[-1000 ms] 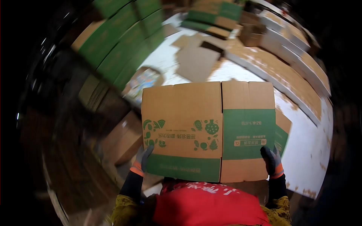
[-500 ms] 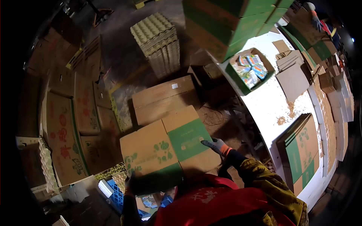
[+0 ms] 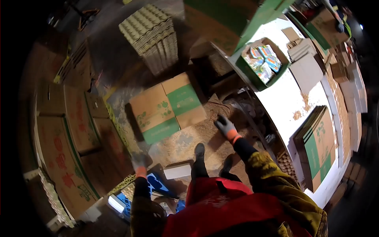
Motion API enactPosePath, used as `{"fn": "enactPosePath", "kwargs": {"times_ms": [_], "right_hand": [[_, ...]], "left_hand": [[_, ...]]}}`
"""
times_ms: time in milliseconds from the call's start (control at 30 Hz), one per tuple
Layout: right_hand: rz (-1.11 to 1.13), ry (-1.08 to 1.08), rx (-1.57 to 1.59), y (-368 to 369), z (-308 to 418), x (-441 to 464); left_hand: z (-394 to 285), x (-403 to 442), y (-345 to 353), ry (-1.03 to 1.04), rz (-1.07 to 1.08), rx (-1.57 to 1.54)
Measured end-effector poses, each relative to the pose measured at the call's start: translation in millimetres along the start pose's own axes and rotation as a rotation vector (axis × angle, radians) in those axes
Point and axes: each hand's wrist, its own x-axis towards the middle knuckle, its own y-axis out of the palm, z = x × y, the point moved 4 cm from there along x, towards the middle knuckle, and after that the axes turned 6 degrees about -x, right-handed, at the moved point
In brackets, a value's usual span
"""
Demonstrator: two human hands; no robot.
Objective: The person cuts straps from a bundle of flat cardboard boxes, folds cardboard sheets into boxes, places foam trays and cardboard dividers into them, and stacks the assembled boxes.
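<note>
A flattened brown-and-green carton lies ahead of my feet, where the large brown box stood in view, and covers nearly all of it. My right hand, in a grey glove with an orange cuff, is off the carton's right edge with fingers apart and nothing in them. My left hand, gloved the same way, hangs below the carton's near left corner, apart from it. Motion blurs its fingers. Below my left hand are a blue plastic crate and a white box.
Stacked egg trays stand beyond the carton. Brown cartons line the left. On the white table at right are a green box of colourful packets and a stack of flattened cartons. Another person's hand shows far right.
Both hands have let go of the flattened carton, which has moved forward and down, away from my body. My left hand has drawn clear of its edge; my right is to its right.
</note>
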Motion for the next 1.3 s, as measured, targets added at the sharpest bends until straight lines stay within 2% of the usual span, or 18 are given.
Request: {"fn": "enactPosePath", "kwargs": {"times_ms": [67,100,167,233,300,367,433,567,700,767,900,933,967,1033,1100,1167,1233,1300], "right_hand": [[0.108,-0.014,-0.078,-12.3,-19.4,-52.3],[0.153,0.007,-0.029,-13.9,-38.4,-80.0],[0.271,0.163,-0.056,-40.8,-34.0,-135.9],[0.221,0.157,0.135,-61.7,-43.3,-183.5],[0.218,0.217,0.112,-93.5,-38.5,-219.1],[0.052,0.065,-0.023,-137.8,-25.4,-252.1],[-0.126,0.086,-0.002,-202.5,-9.4,-291.4],[-0.715,-0.057,0.064,-344.5,-25.4,-382.5],[-1.203,0.146,0.011,-494.6,-140.7,-474.0],[-1.384,0.249,0.035,-552.1,-210.3,-505.7],[-1.399,0.625,-0.12,-613.3,-345.2,-509.9],[-1.257,0.796,-0.21,-618.8,-368.5,-502.2],[-1.152,0.82,-0.084,-616.6,-373.5,-497.3],[-0.976,0.745,0.088,-617.2,-369.5,-485.9],[-1.192,0.53,0.185,-620.1,-350.3,-495.9],[-1.41,0.254,0.313,-632.1,-314.4,-511.6],[-1.373,-0.041,0.824,-660.1,-290.5,-525.7],[-1.312,-0.203,0.763,-683.2,-266.3,-535.8]], "left_hand": [[-19.1,-34.3,60.5,0.471,0.074,0.425],[-63.0,-67.5,55.0,0.979,0.139,0.513],[-81.9,-93.0,109.1,-0.031,0.647,-0.345],[-206.5,-116.3,91.4,0.053,0.809,-0.318],[-256.7,-125.1,126.9,0.205,0.881,-0.328],[-338.3,-146.9,142.6,0.096,0.969,-0.46],[-422.7,-165.7,156.4,0.373,1.051,-0.38],[-595.8,-235.7,177.4,0.82,0.989,-0.644],[-740.8,-335.2,203.1,0.956,1.049,-0.519],[-786.0,-368.9,241.3,1.14,0.843,-0.398],[-829.5,-388.0,346.4,0.792,0.677,-0.304],[-794.0,-354.3,419.2,1.629,0.469,0.177],[-804.2,-372.4,409.3,1.478,0.613,0.106],[-827.0,-409.4,361.2,1.344,0.696,0.15],[-839.0,-420.9,324.4,1.402,0.643,0.142],[-839.6,-424.1,295.7,0.578,0.867,-0.626],[-859.6,-401.7,269.8,1.006,0.555,-0.507],[-916.4,-467.7,183.5,1.058,0.242,-0.758]]}}
